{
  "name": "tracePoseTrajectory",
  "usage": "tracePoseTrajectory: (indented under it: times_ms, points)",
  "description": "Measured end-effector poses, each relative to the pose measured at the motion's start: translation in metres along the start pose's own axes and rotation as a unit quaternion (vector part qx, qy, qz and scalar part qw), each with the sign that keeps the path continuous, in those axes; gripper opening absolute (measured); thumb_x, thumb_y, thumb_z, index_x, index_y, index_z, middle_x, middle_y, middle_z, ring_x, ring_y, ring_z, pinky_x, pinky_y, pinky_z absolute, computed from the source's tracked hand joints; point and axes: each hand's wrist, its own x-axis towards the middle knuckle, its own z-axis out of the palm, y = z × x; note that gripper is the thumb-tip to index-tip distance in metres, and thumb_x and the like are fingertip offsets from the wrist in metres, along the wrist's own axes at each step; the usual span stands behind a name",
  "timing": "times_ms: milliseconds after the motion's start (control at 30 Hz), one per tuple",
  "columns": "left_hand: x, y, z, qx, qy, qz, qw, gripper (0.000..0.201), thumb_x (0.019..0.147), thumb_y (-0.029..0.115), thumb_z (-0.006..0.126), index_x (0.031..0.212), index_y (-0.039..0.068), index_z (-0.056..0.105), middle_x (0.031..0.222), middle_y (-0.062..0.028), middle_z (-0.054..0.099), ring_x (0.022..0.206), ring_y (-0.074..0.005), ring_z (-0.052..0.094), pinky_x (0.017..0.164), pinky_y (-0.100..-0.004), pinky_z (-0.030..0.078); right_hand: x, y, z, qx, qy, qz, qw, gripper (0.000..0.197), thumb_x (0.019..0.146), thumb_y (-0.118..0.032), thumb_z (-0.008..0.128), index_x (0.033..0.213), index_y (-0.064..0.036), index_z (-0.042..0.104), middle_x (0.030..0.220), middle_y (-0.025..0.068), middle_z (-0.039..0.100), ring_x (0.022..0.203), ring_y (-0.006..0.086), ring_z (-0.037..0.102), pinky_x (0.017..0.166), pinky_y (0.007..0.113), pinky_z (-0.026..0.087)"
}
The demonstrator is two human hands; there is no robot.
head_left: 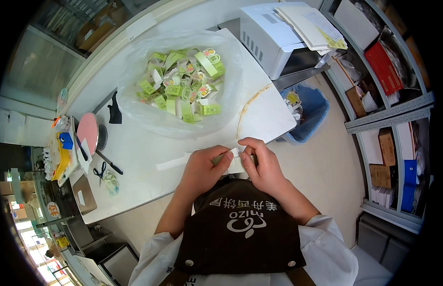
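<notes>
Close to my body, at the near edge of the white table, both hands pinch a small white paper piece (236, 165). My left hand (206, 167) has thumb and fingers closed on its left side. With thumb and forefinger, my right hand (263, 164) grips the other side. A flat white paper strip (171, 163) sticks out left from beneath my left hand; whether it joins the held piece is hidden. Beyond my hands, a large clear plastic bag (135, 112) lies spread, holding a heap of green and white folded paper pieces (174, 90) with printed decorations.
Scissors (100, 171), a knife (109, 163), a pink round turntable (87, 133) and a black cloth (115, 109) are on the table's left. A white microwave (266, 40) stands far right, a blue bin (313, 112) below it. Metal shelves (388, 117) line the right.
</notes>
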Motion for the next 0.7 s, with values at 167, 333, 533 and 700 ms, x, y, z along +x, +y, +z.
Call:
tracePoseTrajectory:
  times_ms: [167, 333, 533, 700]
  points:
    - [0.007, -0.007, -0.031, 0.011, -0.020, -0.003, 1.000, 0.023, 0.098, 0.022, 0.065, 0.098, 0.000, 0.070, 0.067, -0.0111, 0.060, 0.058, -0.0152, 0.047, 0.057, -0.0333, 0.041, 0.022, -0.007, 0.017, 0.008, -0.029, -0.004, 1.000, 0.029, 0.095, -0.006, 0.066, 0.124, -0.0054, 0.059, 0.086, 0.0112, 0.063, 0.082, 0.0320, 0.064, 0.074, 0.041, 0.052]
    - [0.012, -0.024, -0.057, -0.037, -0.019, 0.005, 0.999, 0.024, 0.098, 0.021, 0.065, 0.097, -0.003, 0.069, 0.065, -0.0114, 0.057, 0.059, -0.0120, 0.046, 0.057, -0.0328, 0.041, 0.043, -0.014, 0.038, 0.013, -0.047, -0.009, 0.999, 0.028, 0.095, -0.006, 0.067, 0.122, -0.0050, 0.060, 0.085, 0.0109, 0.063, 0.079, 0.0312, 0.065, 0.073, 0.039, 0.053]
    - [0.009, -0.044, -0.080, -0.036, 0.004, 0.006, 0.999, 0.024, 0.099, 0.021, 0.064, 0.096, -0.002, 0.068, 0.067, -0.0127, 0.057, 0.060, -0.0138, 0.046, 0.058, -0.0338, 0.042, 0.061, -0.013, 0.065, 0.000, -0.052, -0.015, 0.999, 0.027, 0.095, -0.005, 0.067, 0.121, -0.0041, 0.060, 0.082, 0.0101, 0.061, 0.076, 0.0297, 0.063, 0.071, 0.038, 0.052]
    - [0.009, -0.052, -0.094, -0.056, 0.006, 0.020, 0.998, 0.024, 0.099, 0.022, 0.063, 0.095, -0.001, 0.068, 0.069, -0.0149, 0.059, 0.059, -0.0192, 0.046, 0.059, -0.0351, 0.043, 0.080, -0.011, 0.083, 0.007, -0.062, -0.063, 0.996, 0.029, 0.099, -0.003, 0.064, 0.126, -0.0027, 0.055, 0.076, 0.0029, 0.056, 0.068, 0.0115, 0.053, 0.063, 0.027, 0.044]
